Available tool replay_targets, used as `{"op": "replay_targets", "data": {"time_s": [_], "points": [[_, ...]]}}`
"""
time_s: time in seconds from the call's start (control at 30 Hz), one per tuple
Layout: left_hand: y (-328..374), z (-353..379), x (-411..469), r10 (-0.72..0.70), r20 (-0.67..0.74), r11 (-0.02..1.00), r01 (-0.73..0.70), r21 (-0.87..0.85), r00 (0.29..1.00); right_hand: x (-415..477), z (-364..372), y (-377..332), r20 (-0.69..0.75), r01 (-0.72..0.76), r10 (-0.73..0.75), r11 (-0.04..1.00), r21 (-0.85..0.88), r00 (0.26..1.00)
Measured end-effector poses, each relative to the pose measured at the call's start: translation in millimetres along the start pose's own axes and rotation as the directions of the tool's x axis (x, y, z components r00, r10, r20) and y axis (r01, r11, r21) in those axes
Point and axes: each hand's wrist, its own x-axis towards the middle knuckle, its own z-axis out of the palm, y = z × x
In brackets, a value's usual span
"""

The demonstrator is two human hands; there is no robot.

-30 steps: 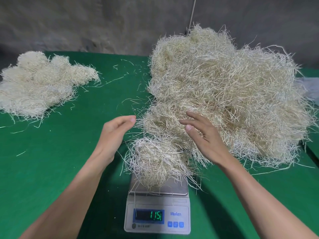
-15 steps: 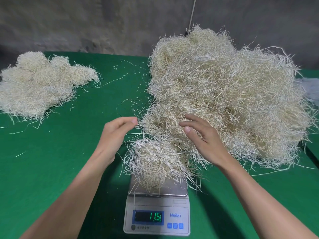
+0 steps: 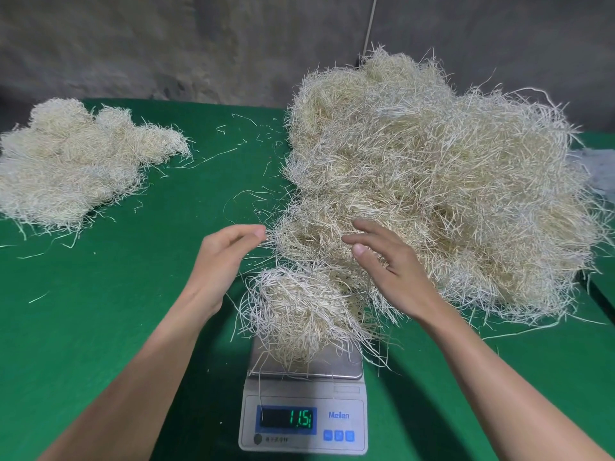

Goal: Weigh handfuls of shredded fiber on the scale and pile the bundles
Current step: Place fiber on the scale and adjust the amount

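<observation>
A small white digital scale (image 3: 304, 424) stands at the near middle of the green table (image 3: 100, 311); its display shows green digits. A loose handful of pale shredded fiber (image 3: 299, 311) rests on its steel pan. My left hand (image 3: 221, 261) hovers left of and above that handful, fingers relaxed and gently bent, holding nothing. My right hand (image 3: 389, 271) hovers above its right side with fingers spread, just in front of the big heap of shredded fiber (image 3: 442, 181).
A lower pile of fiber bundles (image 3: 70, 164) lies at the far left of the table. Stray strands are scattered over the cloth between the two piles. A grey wall runs behind the table, and the table's right edge drops off beyond the big heap.
Both hands stay almost still above the handful on the scale. The scale reading is unchanged.
</observation>
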Motion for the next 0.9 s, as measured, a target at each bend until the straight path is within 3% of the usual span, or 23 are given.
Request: {"op": "replay_targets", "data": {"time_s": [0.13,0.23,0.3,0.43,0.53,0.6,0.73,0.9], "points": [[-8.0,-4.8,3.1,-0.009,-0.015,1.000,0.009,-0.011,1.000,0.7,3.9,5.9,0.012,-0.005,0.005,1.000,-0.010,1.000],[-21.6,-10.3,6.5,-0.028,-0.131,1.000,0.026,-0.014,0.991,3.4,10.1,12.5,0.047,-0.016,0.018,0.999,-0.031,0.999],[-33.2,-13.3,6.6,-0.124,-0.178,0.991,0.131,0.023,0.976,6.5,16.7,17.9,0.127,-0.019,0.029,0.997,-0.074,0.991],[-53.3,-6.8,-9.5,-0.412,0.022,0.911,0.412,0.030,0.911,4.9,41.4,27.0,0.347,-0.021,0.081,0.985,-0.173,0.934],[-59.7,10.1,-26.0,-0.391,0.203,0.920,0.375,0.116,0.898,-7.7,75.2,29.5,0.454,0.005,0.128,0.960,-0.280,0.882],[-61.3,22.3,-31.1,-0.398,0.225,0.917,0.384,0.107,0.889,-17.9,98.6,32.6,0.503,0.030,0.185,0.921,-0.390,0.844],[-64.1,37.1,-34.5,-0.402,0.193,0.916,0.397,0.067,0.895,-31.0,125.0,41.6,0.457,0.032,0.255,0.846,-0.533,0.852],[-64.7,35.6,-35.1,-0.364,0.052,0.931,0.365,-0.021,0.930,-31.4,125.6,40.9,0.329,-0.149,0.274,0.921,-0.359,0.904]]}}
